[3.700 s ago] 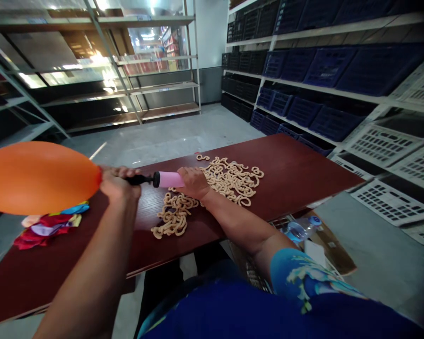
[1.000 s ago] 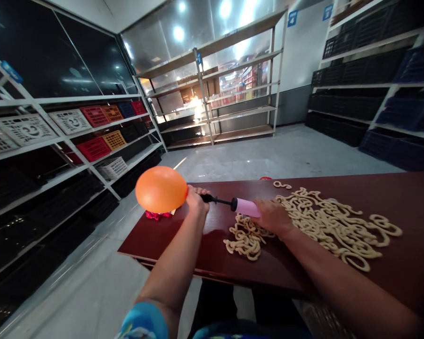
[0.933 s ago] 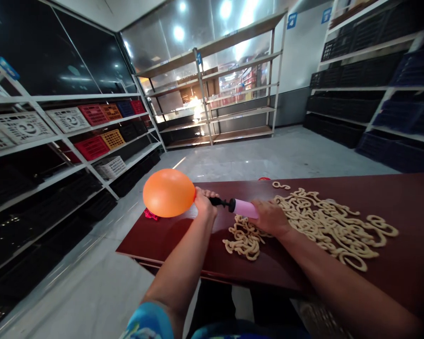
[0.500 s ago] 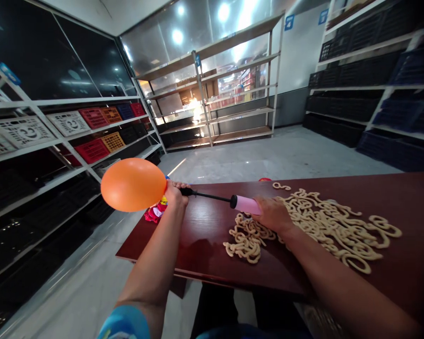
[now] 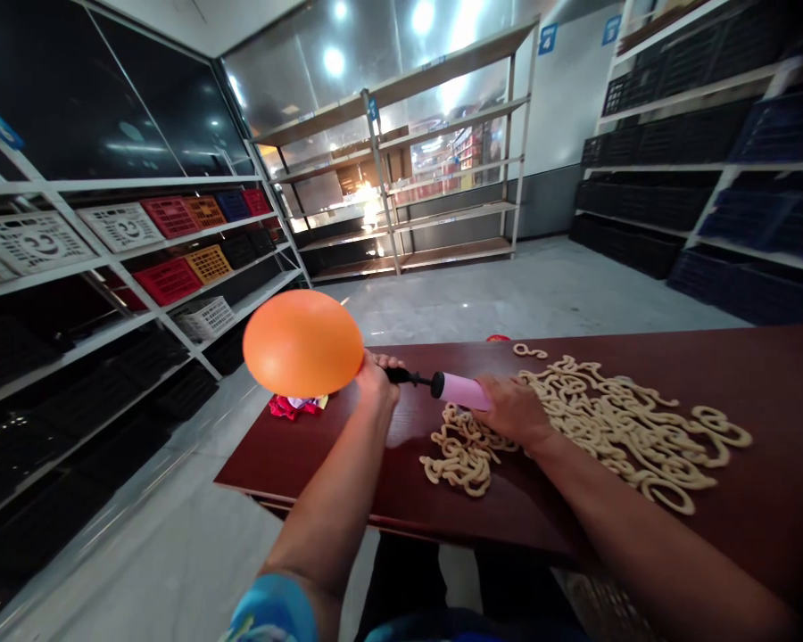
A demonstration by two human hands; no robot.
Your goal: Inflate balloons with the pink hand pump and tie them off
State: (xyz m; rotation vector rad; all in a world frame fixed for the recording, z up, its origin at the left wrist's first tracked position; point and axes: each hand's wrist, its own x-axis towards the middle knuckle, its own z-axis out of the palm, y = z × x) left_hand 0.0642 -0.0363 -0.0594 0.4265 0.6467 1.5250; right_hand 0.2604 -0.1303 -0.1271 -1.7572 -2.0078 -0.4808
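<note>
An inflated orange balloon [image 5: 302, 342] sits on the black nozzle end of a hand pump. My left hand [image 5: 376, 377] is closed around the balloon's neck and the pump's black end. My right hand [image 5: 514, 413] grips the pump's pink barrel [image 5: 461, 390], resting on the dark red table [image 5: 388, 464]. The black rod between my hands shows only a short length.
A heap of beige curled balloon-like strips [image 5: 608, 423] covers the table to the right of my hands. A small pile of coloured uninflated balloons [image 5: 294, 406] lies at the table's left end. Shelving with crates lines both walls; open floor lies beyond.
Half a second ago the rod was drawn out and my left hand was further left. Now the hands are closer, the rod is pushed in, and the balloon looks slightly larger.
</note>
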